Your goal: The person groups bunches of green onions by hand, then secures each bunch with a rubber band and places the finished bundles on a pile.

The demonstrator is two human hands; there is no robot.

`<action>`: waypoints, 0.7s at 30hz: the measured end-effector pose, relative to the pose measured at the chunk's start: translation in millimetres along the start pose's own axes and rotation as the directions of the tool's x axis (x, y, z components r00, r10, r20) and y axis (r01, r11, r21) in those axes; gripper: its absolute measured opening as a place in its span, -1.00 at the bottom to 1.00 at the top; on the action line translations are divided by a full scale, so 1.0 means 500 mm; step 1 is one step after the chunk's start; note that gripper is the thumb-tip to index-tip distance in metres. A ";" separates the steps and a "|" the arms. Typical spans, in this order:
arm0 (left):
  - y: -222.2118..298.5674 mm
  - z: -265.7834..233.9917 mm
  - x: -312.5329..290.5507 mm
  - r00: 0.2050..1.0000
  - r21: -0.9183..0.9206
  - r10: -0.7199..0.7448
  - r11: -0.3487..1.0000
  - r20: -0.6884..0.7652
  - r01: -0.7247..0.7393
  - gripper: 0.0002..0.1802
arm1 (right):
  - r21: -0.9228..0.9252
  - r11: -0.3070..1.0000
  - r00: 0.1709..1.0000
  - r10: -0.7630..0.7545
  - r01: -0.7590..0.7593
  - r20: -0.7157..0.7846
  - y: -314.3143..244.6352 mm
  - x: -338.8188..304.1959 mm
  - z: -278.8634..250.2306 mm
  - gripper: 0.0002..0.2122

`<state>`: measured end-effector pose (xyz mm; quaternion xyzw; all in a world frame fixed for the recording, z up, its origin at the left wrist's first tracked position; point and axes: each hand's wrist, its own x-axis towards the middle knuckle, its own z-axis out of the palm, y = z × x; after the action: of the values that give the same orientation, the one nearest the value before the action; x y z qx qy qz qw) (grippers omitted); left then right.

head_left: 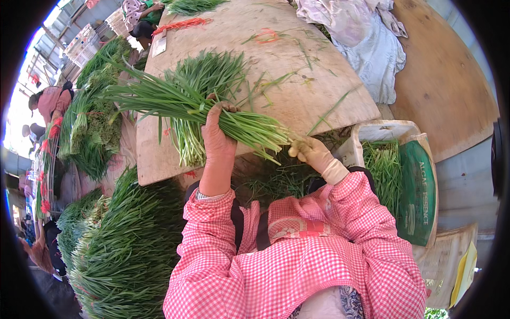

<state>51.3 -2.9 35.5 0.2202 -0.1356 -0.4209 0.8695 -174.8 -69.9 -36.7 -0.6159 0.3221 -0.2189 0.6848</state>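
My bare left hand (219, 139) is wrapped round the middle of a loose bunch of garlic chives (164, 101). The green leaves fan out to the left and the pale stem ends point right, over the front edge of a wooden board table (297, 109). At those stem ends is my right hand (314, 155), in a pale glove, its fingers pinched on a few stems. Beneath and behind the held bunch, another pile of garlic chives (220, 69) lies on the board, partly hidden.
Large heaps of chives (127, 250) stand at my left. A white crate (385, 127) with chives is at my right, beside a green bag (417, 191). Orange ties (183, 24) and crumpled cloths (361, 42) lie farther back. Other people (53, 101) work at the left.
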 end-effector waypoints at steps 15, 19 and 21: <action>-0.009 -0.040 0.010 0.990 0.018 -0.115 0.993 0.086 0.114 -0.58 | -0.609 0.603 0.783 -0.621 0.515 0.048 -0.078 0.028 0.023 -0.80; -0.019 -0.032 0.009 0.985 0.063 -0.123 0.991 0.118 0.116 -0.57 | -0.549 0.747 0.915 -0.394 0.374 0.087 -0.045 0.016 0.012 -0.86; -0.022 -0.032 0.007 0.983 0.085 -0.142 0.988 0.116 0.132 -0.56 | -0.598 0.739 0.940 -0.333 0.310 0.077 -0.042 0.013 0.012 -0.85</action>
<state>52.6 -7.5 16.2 0.2362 -0.1887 -0.4868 0.8195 -163.9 -73.5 -16.8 -0.8434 0.2756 -0.2305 0.3995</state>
